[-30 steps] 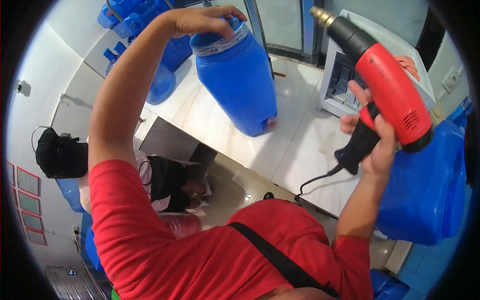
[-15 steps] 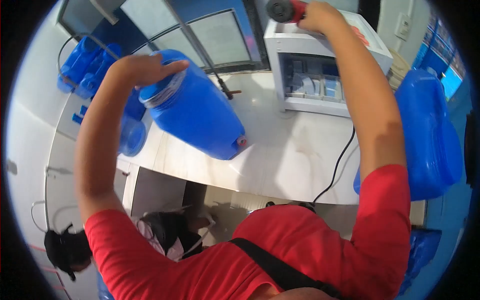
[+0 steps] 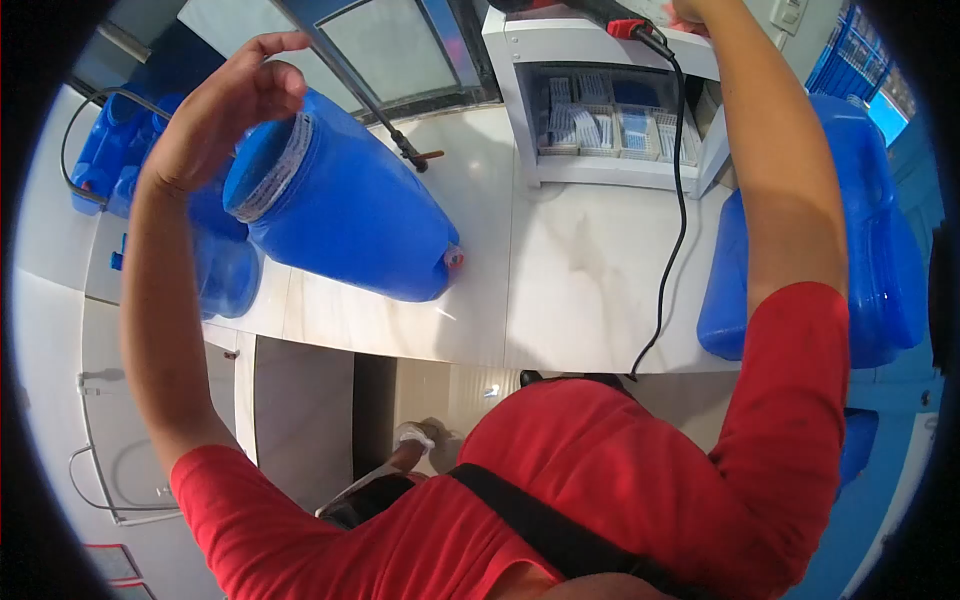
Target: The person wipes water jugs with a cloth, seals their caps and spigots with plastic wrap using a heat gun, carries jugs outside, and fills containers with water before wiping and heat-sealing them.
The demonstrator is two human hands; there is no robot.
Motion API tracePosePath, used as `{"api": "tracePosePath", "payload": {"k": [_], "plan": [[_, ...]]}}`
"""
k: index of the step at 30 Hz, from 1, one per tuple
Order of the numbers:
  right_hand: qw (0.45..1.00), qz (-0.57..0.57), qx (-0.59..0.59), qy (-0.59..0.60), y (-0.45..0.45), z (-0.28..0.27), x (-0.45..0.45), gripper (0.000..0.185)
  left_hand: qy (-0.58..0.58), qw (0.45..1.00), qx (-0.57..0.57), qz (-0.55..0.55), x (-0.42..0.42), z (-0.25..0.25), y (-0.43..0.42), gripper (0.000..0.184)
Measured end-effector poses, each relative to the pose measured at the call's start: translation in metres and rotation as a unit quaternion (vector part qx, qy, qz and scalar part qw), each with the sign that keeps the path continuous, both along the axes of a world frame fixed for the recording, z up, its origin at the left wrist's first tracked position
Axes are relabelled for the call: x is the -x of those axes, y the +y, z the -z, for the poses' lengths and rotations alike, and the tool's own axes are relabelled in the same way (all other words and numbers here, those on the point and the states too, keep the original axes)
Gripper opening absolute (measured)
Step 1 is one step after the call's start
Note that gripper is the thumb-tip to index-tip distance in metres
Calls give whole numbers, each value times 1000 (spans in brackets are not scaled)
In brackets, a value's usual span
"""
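Observation:
My left hand (image 3: 245,95) is raised above the neck of a large blue water container (image 3: 350,220), fingers loosely curled and apart, holding nothing. The container leans on the counter, with a whitish printed band (image 3: 278,172) around its neck and a small tap low on its body. My right hand (image 3: 692,14) is at the top edge, over reddish pieces on a white cabinet (image 3: 590,52); it is partly cut off and I cannot tell its grip. Left of it, a black and red heat gun (image 3: 610,18) lies on the cabinet top, out of my hand.
A black cord (image 3: 682,215) runs from the heat gun down across the white counter (image 3: 560,290). Another blue container (image 3: 870,250) stands at the right. Several blue jugs (image 3: 105,150) are at the left. A metal stand pole (image 3: 345,70) rises behind. A person's leg (image 3: 408,455) shows below.
My right hand has let go of the heat gun and moved right over the reddish pieces. My left hand has lifted off the container's cap. The view has shifted, and the person below is less visible.

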State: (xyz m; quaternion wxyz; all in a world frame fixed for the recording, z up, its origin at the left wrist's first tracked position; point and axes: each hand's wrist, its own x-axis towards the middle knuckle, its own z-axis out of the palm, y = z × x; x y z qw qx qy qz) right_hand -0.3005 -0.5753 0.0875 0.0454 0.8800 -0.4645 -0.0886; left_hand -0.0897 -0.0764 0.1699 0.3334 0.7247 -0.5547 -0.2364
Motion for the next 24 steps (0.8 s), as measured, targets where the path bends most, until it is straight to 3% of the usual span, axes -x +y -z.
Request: {"api": "tracePosePath", "payload": {"k": [1, 2, 3, 4, 5, 7, 8, 9, 10, 11, 12, 13, 14, 16, 18, 19, 21, 22, 24], "plan": [[996, 21, 81, -13, 27, -4, 3, 28, -220, 971, -62, -74, 2, -4, 2, 76], [986, 74, 74, -132, 52, -16, 15, 29, -218, 971, -67, -72, 8, -1, 1, 76], [944, 7, 63, -325, 60, -15, 21, 30, -369, 881, -234, -181, 19, 4, -2, 75], [860, -62, 49, -504, 66, -13, 24, 31, -495, 728, -384, -278, 26, 7, -3, 74], [800, -131, 88, -579, 96, -12, 31, 31, -495, 728, -385, -279, 29, 6, 1, 74], [725, -202, 123, -647, 165, -6, 43, 31, -416, 843, -318, -120, 28, 1, 13, 86], [726, -241, 26, -644, 195, 9, 45, 31, -417, 842, -320, -121, 22, -2, 16, 86], [719, -277, -72, -634, 221, 28, 46, 31, -389, 870, -299, -54, 12, -7, 19, 95], [743, -302, -140, -581, 235, 47, 49, 29, -359, 893, -273, 13, 8, -9, 20, 104], [763, -321, -206, -522, 248, 67, 52, 28, -360, 892, -272, 11, 7, -5, 19, 104], [811, -325, -243, -422, 252, 91, 51, 27, -329, 889, -283, -146, 7, 3, 18, 100], [831, -268, -250, -418, 241, 119, 38, 30, -290, 863, -285, -299, 5, 7, 17, 96], [848, -210, -260, -410, 222, 150, 20, 32, -290, 863, -288, -299, 4, 8, 18, 96], [914, -71, -128, -377, 177, 202, -10, 37, -320, 883, -288, -184, 0, 7, 23, 114], [934, 35, -104, -341, 145, 236, -28, 42, -331, 897, -283, -76, 12, 1, 23, 125], [933, 36, -102, -343, 144, 235, -29, 42, -333, 897, -281, -76, 20, 2, 26, 125], [961, 70, -110, -242, 140, 234, -32, 46, -398, 872, -247, -139, 27, 6, 28, 103], [961, 73, -109, -245, 137, 234, -34, 46, -401, 872, -245, -137, 25, 11, 27, 103], [953, 82, -159, -245, 130, 233, -37, 50, -405, 826, -288, -265, 19, 21, 25, 89]]}}
